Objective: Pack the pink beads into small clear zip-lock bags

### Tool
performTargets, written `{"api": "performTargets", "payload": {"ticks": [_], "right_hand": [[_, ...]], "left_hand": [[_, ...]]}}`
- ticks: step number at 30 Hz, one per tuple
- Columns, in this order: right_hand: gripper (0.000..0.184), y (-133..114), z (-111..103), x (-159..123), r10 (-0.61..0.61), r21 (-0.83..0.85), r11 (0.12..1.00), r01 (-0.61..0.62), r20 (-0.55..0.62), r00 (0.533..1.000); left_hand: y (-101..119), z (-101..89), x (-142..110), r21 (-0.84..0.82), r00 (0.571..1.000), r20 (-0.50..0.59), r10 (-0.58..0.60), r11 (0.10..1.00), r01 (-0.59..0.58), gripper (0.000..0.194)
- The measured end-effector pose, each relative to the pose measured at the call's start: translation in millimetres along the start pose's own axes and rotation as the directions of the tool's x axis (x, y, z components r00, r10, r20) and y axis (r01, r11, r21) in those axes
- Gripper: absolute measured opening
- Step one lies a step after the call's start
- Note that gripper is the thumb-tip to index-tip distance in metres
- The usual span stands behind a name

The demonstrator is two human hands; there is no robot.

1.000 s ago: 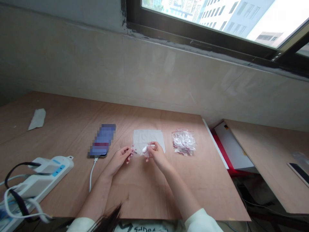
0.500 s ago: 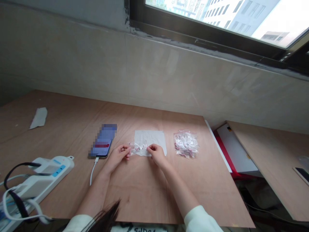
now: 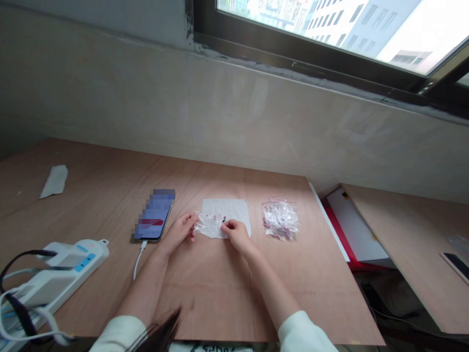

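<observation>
Seeing L hand [image 3: 178, 232] pinch a clear bag [image 3: 205, 225] on a white sheet [image 3: 234, 210]. R hand [image 3: 237, 235] pinches it too, fingers narrow. Another bead bag [image 3: 280, 220] sits close by.

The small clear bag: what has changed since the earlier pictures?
The left hand and right hand have come down to the white sheet. The small clear bag, held up earlier, now lies at the sheet's left edge by the left hand, and the right hand pinches a small dark piece. The filled zip bag stayed put.
</observation>
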State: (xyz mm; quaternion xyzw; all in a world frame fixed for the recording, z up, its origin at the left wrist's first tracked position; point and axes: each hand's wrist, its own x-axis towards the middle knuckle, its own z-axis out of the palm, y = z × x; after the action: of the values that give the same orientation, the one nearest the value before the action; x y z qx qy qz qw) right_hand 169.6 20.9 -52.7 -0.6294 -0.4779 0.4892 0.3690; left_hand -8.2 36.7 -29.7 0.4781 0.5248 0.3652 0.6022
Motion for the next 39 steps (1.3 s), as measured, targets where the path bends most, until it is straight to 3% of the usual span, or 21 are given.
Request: {"api": "performTargets", "payload": {"ticks": [13, 18, 26, 31, 34, 36, 39], "right_hand": [[0.021, 3.7, -1.2, 0.1, 0.015, 0.021, 1.000, -0.015, 0.007, 1.000], [0.019, 3.2, -2.4, 1.5, 0.016, 0.035, 0.999, -0.017, 0.017, 1.000], [0.022, 3.7, -2.9, 0.8, 0.004, 0.098, 0.995, -0.005, 0.002, 1.000], [0.021, -6.1, -7.9, -8.7, -0.056, 0.139, 0.988, 0.070, -0.106, 0.993], [0.018, -21.8, -14.1, -20.6, -0.106, 0.125, 0.986, 0.114, -0.067, 0.992], [0.016, -33.2, -17.3, -28.2, -0.163, 0.077, 0.983, 0.164, -0.016, 0.986], [0.012, -43.9, -19.3, -35.5, -0.265, -0.008, 0.964, 0.265, -0.002, 0.964]], "left_hand": [[7.2, 9.9, 10.3, 0.114, 0.996, -0.017, 0.088, 0.990, -0.086, 0.029], [14.8, 15.9, 15.4, 0.162, 0.996, -0.042, 0.075, 0.985, -0.067, 0.034], [9.2, 16.5, 9.0, 0.083, 0.994, -0.008, 0.106, 0.991, -0.105, 0.035], [11.2, -2.3, -6.2, 0.137, 0.992, 0.121, 0.040, 0.989, -0.056, 0.030], [18.9, -8.7, -11.6, 0.168, 0.999, 0.042, 0.029, 0.985, -0.035, 0.034], [25.3, -4.8, -12.3, 0.166, 0.996, -0.007, 0.089, 0.982, -0.087, 0.036], [33.4, 9.7, -11.4, 0.203, 0.977, 0.135, 0.165, 0.961, -0.190, 0.027]]}}
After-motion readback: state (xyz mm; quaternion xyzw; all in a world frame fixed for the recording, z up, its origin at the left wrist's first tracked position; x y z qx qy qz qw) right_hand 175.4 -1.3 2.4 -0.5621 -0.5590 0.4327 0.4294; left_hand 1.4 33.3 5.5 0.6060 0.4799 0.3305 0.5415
